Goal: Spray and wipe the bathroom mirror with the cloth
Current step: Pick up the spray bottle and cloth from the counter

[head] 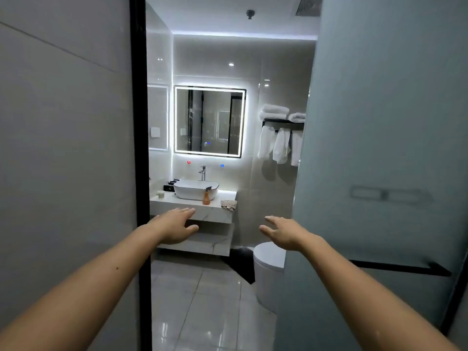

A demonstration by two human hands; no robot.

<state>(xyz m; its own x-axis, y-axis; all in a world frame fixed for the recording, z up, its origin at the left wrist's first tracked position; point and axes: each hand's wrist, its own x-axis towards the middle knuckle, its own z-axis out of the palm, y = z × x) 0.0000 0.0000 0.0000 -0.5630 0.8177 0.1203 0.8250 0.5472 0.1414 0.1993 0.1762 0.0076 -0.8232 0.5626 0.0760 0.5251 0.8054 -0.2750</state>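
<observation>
A square mirror (209,121) with a lit white border hangs on the far bathroom wall above a white basin (195,190). On the marble counter (215,212) an orange spray bottle (206,196) stands in front of the basin. A crumpled cloth (229,204) lies at the counter's right edge. I look in through the doorway. My left hand (174,225) and my right hand (282,231) reach forward, fingers apart, holding nothing, well short of the counter.
A black door frame (138,148) stands on the left and a frosted glass door (379,173) on the right. A white toilet (268,267) sits behind the door. White towels (278,138) hang on a rack. The floor is glossy tile (202,312).
</observation>
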